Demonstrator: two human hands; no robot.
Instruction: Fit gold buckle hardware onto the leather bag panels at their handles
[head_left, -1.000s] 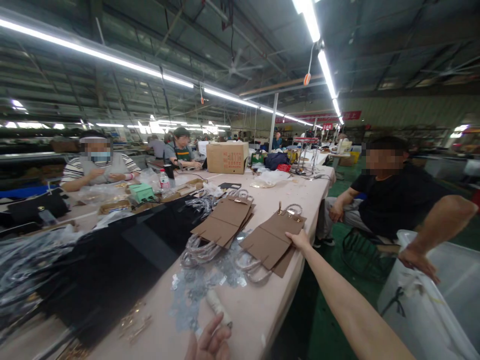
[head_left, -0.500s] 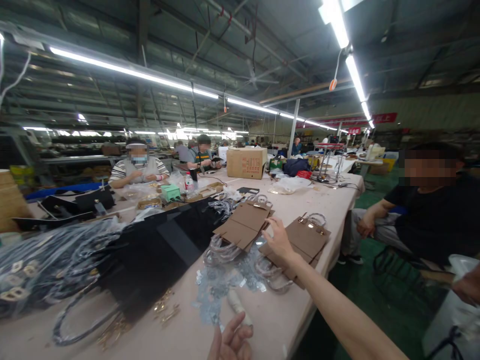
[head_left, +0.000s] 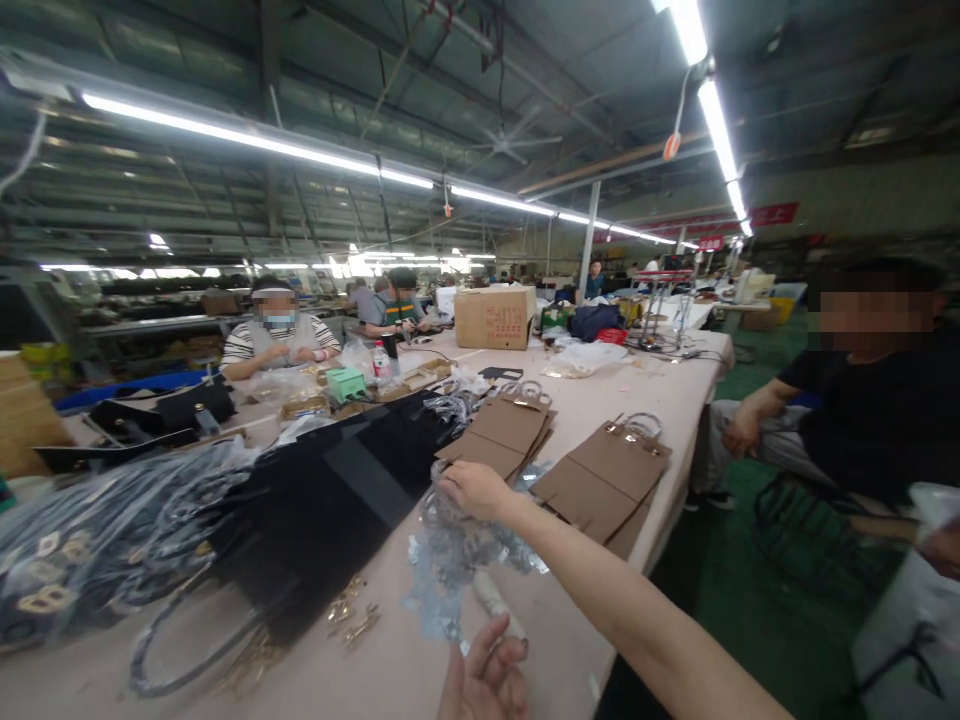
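My right hand point(head_left: 471, 489) reaches across the pink table point(head_left: 660, 385) and closes its fingers on a bundle of clear plastic-wrapped handles point(head_left: 450, 545) lying between the black sheet point(head_left: 352, 485) and the brown cardboard pieces. Two stacks of those cardboard pieces lie side by side, the left stack point(head_left: 504, 428) just beyond my hand and the right stack point(head_left: 600, 478) beside my forearm. At the bottom edge, my left hand point(head_left: 484, 680) shows only its fingers, spread apart and holding nothing, close to a small white roll point(head_left: 495, 600).
A heap of bagged black handles point(head_left: 112, 540) fills the left. Gold metal fittings point(head_left: 352, 622) lie near the front edge. A cardboard box point(head_left: 495, 317) stands further back. A person in a striped shirt point(head_left: 277, 340) sits across; a person in black point(head_left: 862, 410) sits right.
My right hand left the right cardboard stack and moved left and nearer, onto the clear plastic bundle, where it closed. The view swung slightly left.
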